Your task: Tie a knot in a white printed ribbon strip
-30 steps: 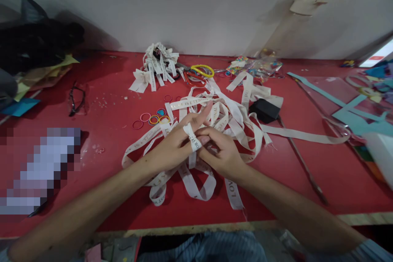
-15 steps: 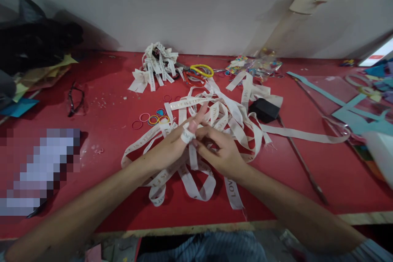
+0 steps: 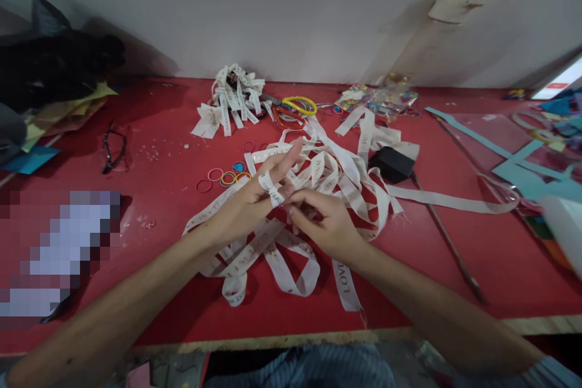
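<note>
Left hand (image 3: 248,206) raised over red table (image 3: 454,279), two fingers stretched out, white printed ribbon (image 3: 269,187) wrapped round them | right hand (image 3: 325,224) curled, fingertips pinching ribbon just beside left fingers | loose ribbon tangle (image 3: 345,176) beneath | elastic bands (image 3: 225,176) near left.

Left hand (image 3: 248,203) extended, right hand (image 3: 325,224) pinching

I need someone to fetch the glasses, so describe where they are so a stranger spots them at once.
On the red table, look to the far left, short of the black bag and the yellow paper. The glasses lie alone there, dark-framed, left of the coloured rubber bands.
</note>
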{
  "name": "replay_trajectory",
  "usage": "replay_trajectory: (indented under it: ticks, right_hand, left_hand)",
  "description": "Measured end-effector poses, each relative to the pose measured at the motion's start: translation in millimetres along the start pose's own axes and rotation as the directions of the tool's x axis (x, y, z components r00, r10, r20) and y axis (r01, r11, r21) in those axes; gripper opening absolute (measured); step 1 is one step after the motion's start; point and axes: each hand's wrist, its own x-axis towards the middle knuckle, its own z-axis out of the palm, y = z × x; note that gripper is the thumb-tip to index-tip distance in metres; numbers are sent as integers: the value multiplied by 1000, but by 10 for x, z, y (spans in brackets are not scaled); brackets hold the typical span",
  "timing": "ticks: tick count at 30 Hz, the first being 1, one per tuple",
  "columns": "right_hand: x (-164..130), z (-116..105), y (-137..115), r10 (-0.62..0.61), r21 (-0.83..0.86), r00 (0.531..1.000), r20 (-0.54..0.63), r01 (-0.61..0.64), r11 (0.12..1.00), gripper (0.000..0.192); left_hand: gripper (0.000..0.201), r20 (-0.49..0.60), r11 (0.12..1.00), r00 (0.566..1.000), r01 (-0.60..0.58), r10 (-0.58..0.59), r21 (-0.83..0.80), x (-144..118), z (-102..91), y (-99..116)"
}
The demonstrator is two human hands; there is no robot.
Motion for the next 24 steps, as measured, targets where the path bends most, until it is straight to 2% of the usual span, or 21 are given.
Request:
replay_trajectory:
  ticks: [3, 7, 13, 19, 24]
  right_hand:
    - [-2, 9, 21, -21, -36, 1000, -5, 21, 999, 6]
    - [-14, 39, -4, -62, -90, 998, -15, 61, 994, 4]
    - [-30, 59, -24, -100, -137, 993, -65, 91, 986, 27]
    - [-23, 28, 22, -113, -134, 992, -49, 106, 985, 8]
    - [-14, 30, -4, -143, -160, 988, -59, 132, 978, 6]
  left_hand:
    - [67, 7, 999, 1000, -17, 17, 51, 0, -6, 46]
    - [63, 49, 976, 998, -58, 48, 208, 3, 16, 108]
    - [61, 83, 965, 995, -78, 58, 251, -14, 47, 90]
    - [62, 123, 965, 992, -57, 25, 256, -35, 59, 58]
    - [60, 117, 958, 993, -60, 28, 280, -34, 49, 54]
